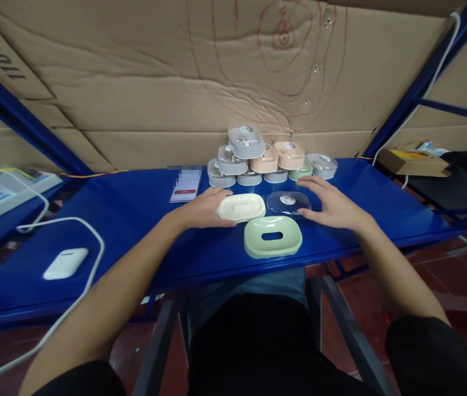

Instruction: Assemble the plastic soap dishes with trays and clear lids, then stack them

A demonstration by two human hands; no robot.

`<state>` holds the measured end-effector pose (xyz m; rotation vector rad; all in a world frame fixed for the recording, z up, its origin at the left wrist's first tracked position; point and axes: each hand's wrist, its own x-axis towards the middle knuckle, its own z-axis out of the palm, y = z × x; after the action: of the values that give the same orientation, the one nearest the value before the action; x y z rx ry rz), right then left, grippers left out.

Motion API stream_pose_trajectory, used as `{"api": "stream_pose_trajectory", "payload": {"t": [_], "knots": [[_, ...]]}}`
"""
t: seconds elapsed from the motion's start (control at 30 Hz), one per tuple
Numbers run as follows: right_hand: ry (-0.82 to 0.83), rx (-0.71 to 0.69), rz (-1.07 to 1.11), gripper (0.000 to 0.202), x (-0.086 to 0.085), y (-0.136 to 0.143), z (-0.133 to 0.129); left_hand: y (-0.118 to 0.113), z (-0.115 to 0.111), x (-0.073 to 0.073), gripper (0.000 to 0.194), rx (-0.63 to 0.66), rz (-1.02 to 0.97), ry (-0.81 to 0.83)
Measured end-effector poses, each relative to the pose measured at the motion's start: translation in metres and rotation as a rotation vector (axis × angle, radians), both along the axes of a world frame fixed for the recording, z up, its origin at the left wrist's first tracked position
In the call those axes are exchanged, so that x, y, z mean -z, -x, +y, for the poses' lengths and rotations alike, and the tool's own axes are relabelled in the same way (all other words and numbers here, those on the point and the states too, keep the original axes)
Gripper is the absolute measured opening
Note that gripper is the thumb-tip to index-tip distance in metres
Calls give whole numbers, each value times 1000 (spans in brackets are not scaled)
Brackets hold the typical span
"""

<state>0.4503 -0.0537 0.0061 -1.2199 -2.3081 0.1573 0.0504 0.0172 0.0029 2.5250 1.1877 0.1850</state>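
Observation:
My left hand (204, 209) is closed around the left end of a cream oval dish (243, 208), its thumb along the near side and its fingers along the far side. My right hand (328, 204) has its fingers spread around the right end of a clear plastic lid (280, 204) with a round sticker. The thumb is at the lid's edge; whether it touches is unclear. Closest to me lies a pale green oval frame (253, 242) with a slot in its middle, through which the blue tabletop shows.
Several lidded oval boxes (245, 144) in grey, peach and green are stacked at the back of the blue table (130, 236). A phone (186, 184) lies left of them. At the left are a white earbud case (66, 264) and a white cable (95, 242). Cardboard (142, 82) walls the back.

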Motion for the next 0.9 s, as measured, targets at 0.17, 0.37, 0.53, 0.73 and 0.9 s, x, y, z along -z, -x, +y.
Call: {"api": "stream_pose_trajectory", "payload": {"t": [0.17, 0.37, 0.53, 0.73, 0.9], "knots": [[246, -151, -98, 106, 13, -11, 59, 3, 2, 3, 110, 3, -11, -12], [113, -31, 0, 95, 8, -8, 48, 4, 5, 7, 118, -16, -3, 19], [87, -159, 83, 100, -23, 17, -11, 3, 4, 6, 112, -5, -39, 8], [168, -338, -81, 98, -14, 69, -38, 0, 0, 2, 105, -6, -25, 6], [179, -356, -107, 98, -1, 71, -30, -1, -2, 2, 104, 12, -37, -5]]}}
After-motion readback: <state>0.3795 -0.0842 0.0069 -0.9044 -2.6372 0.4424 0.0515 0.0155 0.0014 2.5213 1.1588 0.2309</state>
